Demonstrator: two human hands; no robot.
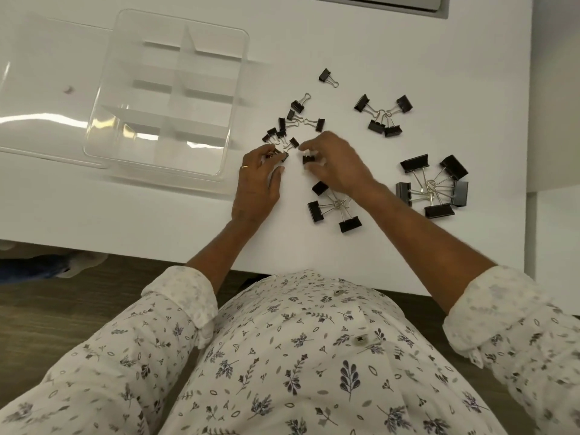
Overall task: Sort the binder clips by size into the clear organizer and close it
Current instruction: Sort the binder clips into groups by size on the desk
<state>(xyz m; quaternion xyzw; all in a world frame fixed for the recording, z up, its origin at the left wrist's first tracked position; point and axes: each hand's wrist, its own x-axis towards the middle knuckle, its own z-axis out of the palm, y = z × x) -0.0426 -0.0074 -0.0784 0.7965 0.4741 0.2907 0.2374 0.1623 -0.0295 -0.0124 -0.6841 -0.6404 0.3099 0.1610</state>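
Easily snagged from here: wire handles interlocked in the cluster of smallest black metal binder clips, so lifting one could drag neighbours across the white table. Right hand fingers pinched on one small black clip, left hand fingers closed on another small clip at the cluster's near edge. Clear plastic divided organizer open just left, every compartment empty, hinged lid flat beside it; larger clips grouped right.

A white table fills the upper view, glare streaking its left side. Below its near edge lies dark wood-grain floor.
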